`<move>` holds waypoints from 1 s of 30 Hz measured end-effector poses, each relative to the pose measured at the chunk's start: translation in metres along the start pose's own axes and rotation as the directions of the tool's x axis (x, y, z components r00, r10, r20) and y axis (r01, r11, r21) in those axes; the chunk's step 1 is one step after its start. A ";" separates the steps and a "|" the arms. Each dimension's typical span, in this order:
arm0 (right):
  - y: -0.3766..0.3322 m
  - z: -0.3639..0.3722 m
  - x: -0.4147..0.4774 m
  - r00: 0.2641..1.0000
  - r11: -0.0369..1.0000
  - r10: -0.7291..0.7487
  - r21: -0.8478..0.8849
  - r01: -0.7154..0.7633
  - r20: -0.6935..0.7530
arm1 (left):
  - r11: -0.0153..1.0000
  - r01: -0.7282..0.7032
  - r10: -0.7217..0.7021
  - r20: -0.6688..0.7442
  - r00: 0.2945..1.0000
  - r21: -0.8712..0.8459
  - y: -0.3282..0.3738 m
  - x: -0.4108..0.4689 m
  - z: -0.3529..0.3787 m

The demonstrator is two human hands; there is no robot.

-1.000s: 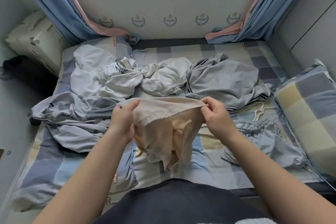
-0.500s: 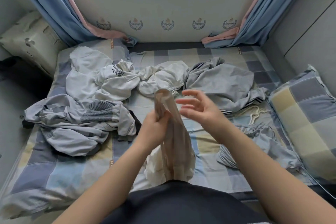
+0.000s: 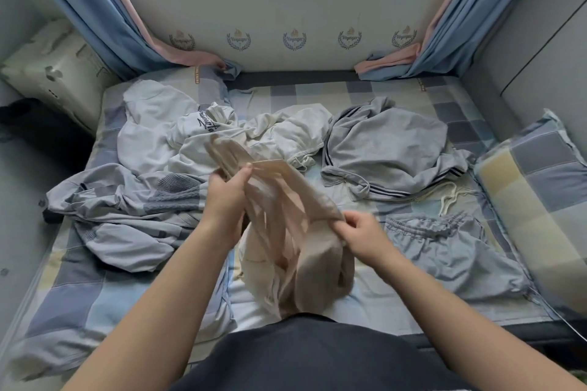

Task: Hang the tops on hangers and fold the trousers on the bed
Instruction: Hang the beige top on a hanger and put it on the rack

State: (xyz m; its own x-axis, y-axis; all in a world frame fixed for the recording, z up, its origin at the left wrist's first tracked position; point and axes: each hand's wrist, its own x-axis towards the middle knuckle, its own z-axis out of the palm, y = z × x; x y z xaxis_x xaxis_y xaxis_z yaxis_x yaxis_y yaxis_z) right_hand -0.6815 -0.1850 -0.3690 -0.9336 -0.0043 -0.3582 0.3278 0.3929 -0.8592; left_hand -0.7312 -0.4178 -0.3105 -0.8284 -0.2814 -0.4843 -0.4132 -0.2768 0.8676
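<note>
The task looks barely begun: the left hand [image 3: 227, 197] and right hand [image 3: 365, 236] both grip a beige garment [image 3: 314, 270] above the bed's [image 3: 317, 94] near edge, while the crumpled clothes [image 3: 387, 143] behind lie unsorted, none folded.

Two hands [image 3: 227, 198], about seven garments [image 3: 295, 190], two curtains [image 3: 95, 9], one pillow [image 3: 533, 187]

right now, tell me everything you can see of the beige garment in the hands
The beige garment looks thin and soft, bunched into long folds and partly blurred. The left hand grips its upper end, the right hand pinches a fold lower down. Its bottom droops over the checked bed sheet near the person's body. Top or trousers cannot be told.
</note>
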 end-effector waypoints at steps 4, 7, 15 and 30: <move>-0.053 -0.011 0.000 0.999 0.952 0.027 0.306 -0.019 -0.021 | 0.864 -0.283 0.167 0.294 0.941 0.417 -0.018 -0.019 0.006; -0.088 -0.010 -0.002 1.000 0.876 0.010 0.483 -0.009 0.001 | 0.790 -0.353 0.036 0.537 0.843 0.501 -0.041 -0.043 0.023; -0.080 -0.014 -0.002 0.993 0.912 -0.082 0.409 0.042 0.082 | 0.946 -0.193 0.114 0.290 0.950 0.260 -0.036 -0.025 0.020; 0.012 0.008 0.012 0.997 0.969 -0.057 -0.244 0.041 -0.057 | 0.986 0.065 -0.047 0.114 0.992 -0.154 0.003 0.006 -0.006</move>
State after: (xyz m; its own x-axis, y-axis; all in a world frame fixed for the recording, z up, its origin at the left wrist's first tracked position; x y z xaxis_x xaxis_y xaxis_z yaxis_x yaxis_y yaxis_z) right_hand -0.6872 -0.1880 -0.3868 -0.9575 0.0257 -0.2874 0.2438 0.6051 -0.7579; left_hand -0.7349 -0.4259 -0.3115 -0.8456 -0.1611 -0.5089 -0.4028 -0.4329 0.8064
